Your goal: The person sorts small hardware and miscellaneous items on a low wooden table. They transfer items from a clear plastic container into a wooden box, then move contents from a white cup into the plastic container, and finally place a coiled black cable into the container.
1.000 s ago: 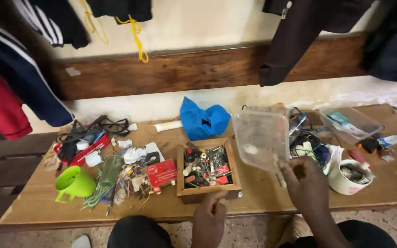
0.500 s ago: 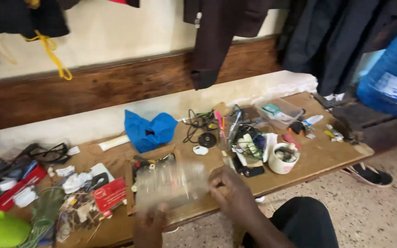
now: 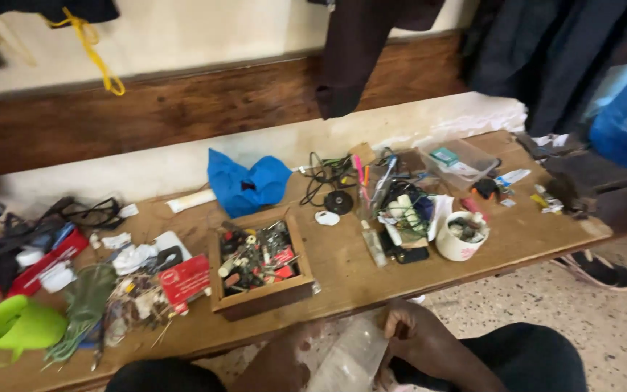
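Head view, looking down past the front edge of the counter (image 3: 342,270): my right hand (image 3: 424,341) sits low over my lap, fingers curled around the right side of a clear plastic container (image 3: 350,359). My left hand (image 3: 284,359) lies against the container's left side, but blur keeps me from telling whether it is clenched on it or only touching.

The container is below the counter's front edge, between the two hands and off the counter. Its long axis runs on a slant from the bottom of the picture up and to the right, with the upper end pointing at the front edge. I cannot tell which way its open side faces.

As I judge it, the step in hand is holding the container at my lap. Any further move calls for a sure hold on both sides, since the plastic looks thin and slippery.

Just beyond, at the middle of the front edge, stands a wooden box (image 3: 259,265) of small parts. A red packet (image 3: 185,279) lies beside it to the left, a white cup (image 3: 461,236) to the right. A blue cloth (image 3: 244,185) lies at the back edge and a green jug (image 3: 16,327) at the near left corner.
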